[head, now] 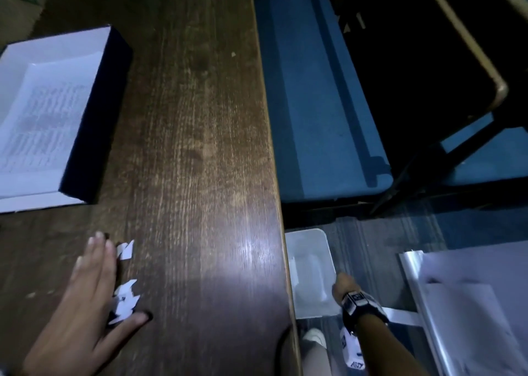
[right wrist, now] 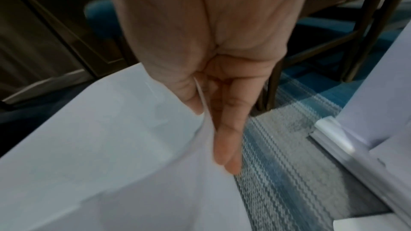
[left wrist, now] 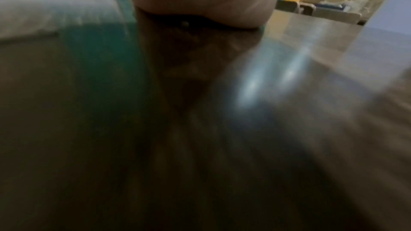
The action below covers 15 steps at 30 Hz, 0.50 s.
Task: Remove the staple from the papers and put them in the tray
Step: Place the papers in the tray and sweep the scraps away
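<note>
Papers [head: 43, 118] are seen lying in the tray [head: 94, 112] at the far left of the table [head: 200, 118], while torn scraps [head: 125, 298] are covered at the near edge by the left hand [head: 85, 298], laid flat with fingers straight and holding nothing. Further right, below the table edge, the right hand [head: 343, 284] is reached down beside a clear bin [head: 308, 261] on the floor, next to a stack of sheets [head: 471, 304]. The step is judged to be fetching a stapled set; it would best be gripped near one edge and lifted flat, so no sheet is bent. Only the right wrist view shows that a white sheet [right wrist: 111, 147] is pinched between thumb and fingers [right wrist: 227, 129]; the left wrist view is blurred, showing little beyond palm and table.
</note>
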Motion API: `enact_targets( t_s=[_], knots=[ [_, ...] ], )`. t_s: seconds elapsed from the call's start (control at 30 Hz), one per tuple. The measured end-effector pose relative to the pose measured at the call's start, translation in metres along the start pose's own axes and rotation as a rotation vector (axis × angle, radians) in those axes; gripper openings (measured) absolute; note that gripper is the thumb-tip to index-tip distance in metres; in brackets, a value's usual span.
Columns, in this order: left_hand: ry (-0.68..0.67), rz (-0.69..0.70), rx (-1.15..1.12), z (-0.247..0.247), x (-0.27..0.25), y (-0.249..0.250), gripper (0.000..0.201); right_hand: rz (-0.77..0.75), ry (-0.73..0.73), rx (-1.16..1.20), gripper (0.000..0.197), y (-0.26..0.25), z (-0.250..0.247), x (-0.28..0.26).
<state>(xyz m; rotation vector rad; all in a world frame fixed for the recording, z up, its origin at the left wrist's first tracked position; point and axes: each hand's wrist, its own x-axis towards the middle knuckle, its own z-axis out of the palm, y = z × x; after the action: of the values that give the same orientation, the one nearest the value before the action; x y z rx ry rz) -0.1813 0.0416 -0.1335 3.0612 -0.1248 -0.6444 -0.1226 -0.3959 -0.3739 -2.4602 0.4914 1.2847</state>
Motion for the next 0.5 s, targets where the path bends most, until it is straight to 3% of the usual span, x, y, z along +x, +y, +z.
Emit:
enact_targets(
  t_s=[0.1,0.2,0.5],
  knots=[
    [0.142,0.099,-0.018,-0.035,-0.001,0.037,0.106,0.035,0.039,0.049,0.033,0.009,-0.038,-0.046],
    [0.055,0.078,-0.049,-0.044,0.01,0.048,0.11,0.055,0.09,0.088,0.03,0.01,-0.068,-0.099],
    [0.031,0.1,-0.175,-0.062,0.031,0.109,0.106,-0.017,0.176,0.167,0.019,-0.021,-0.119,-0.197]
  ],
)
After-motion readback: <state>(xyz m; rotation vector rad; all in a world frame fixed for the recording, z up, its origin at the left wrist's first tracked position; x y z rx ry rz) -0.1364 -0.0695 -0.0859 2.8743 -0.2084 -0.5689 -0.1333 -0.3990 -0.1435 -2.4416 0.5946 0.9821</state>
